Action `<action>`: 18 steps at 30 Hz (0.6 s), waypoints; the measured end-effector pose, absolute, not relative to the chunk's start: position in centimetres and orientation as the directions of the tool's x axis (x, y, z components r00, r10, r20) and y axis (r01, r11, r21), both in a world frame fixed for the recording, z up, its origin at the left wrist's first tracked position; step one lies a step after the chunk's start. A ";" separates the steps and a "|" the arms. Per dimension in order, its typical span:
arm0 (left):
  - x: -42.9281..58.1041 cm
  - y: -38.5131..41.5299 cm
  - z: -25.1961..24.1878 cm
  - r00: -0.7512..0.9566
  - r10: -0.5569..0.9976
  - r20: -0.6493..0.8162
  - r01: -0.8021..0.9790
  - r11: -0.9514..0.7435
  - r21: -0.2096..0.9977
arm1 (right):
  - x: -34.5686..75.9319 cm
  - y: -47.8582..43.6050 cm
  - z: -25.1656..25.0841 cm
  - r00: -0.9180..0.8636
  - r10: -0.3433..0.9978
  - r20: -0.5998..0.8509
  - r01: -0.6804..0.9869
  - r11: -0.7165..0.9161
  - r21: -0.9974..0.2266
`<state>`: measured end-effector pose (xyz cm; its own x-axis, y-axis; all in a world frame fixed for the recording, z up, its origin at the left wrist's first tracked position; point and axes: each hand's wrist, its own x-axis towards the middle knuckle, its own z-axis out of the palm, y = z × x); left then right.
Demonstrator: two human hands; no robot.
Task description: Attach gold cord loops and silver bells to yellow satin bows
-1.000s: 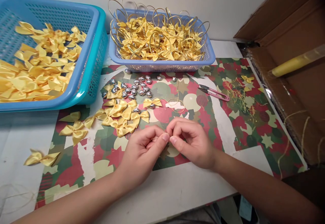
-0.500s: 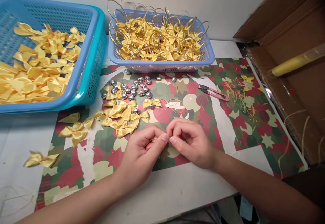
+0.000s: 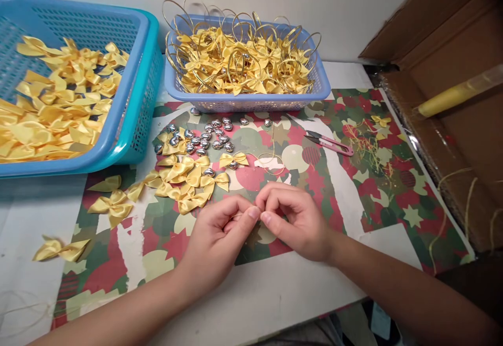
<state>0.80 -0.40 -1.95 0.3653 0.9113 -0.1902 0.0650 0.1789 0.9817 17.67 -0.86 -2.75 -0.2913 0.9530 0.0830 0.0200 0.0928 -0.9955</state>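
Note:
My left hand (image 3: pixel 218 238) and my right hand (image 3: pixel 293 220) meet fingertip to fingertip over the patterned paper mat (image 3: pixel 353 199), both pinched shut on a thin gold thread (image 3: pixel 237 214) that barely shows between them. Just beyond my hands lie several loose yellow satin bows (image 3: pixel 184 176) and a cluster of small silver heart beads (image 3: pixel 204 137). A loop of gold thread (image 3: pixel 271 160) lies on the mat ahead of my right hand.
A large blue basket (image 3: pixel 129 100) of yellow bows stands at the left. A smaller blue basket (image 3: pixel 251 97) of bows with gold loops sits at the back. Pink thread snips (image 3: pixel 330 143) lie to the right. An open cardboard box (image 3: pixel 451 100) holds a yellow roll (image 3: pixel 451 95).
Both hands stay pinched together in the same place. The view has shifted very slightly; nothing on the table has moved.

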 end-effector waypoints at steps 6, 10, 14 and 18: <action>0.9 -0.4 -1.9 0.371 0.904 -0.213 0.076 0.199 0.977 | 17.6 -0.8 -2.8 -0.296 0.951 0.088 0.007 0.094 -0.996; 0.9 -0.4 -2.0 0.376 0.902 -0.213 0.080 0.197 0.977 | 17.7 -0.9 -2.7 -0.292 0.952 0.092 -0.002 0.096 -0.995; 0.8 -0.5 -2.2 0.380 0.900 -0.216 0.082 0.200 0.976 | 17.7 -0.8 -2.7 -0.292 0.951 0.098 -0.007 0.100 -0.995; 0.8 -0.5 -2.2 0.380 0.894 -0.237 0.082 0.223 0.971 | 17.7 -0.8 -2.7 -0.291 0.951 0.102 0.000 0.107 -0.994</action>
<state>0.80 -0.55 -2.20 0.3803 0.8939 -0.2371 0.0816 0.2229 0.9714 17.74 -0.78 -2.65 -0.2910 0.9513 0.1023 0.0004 0.1070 -0.9943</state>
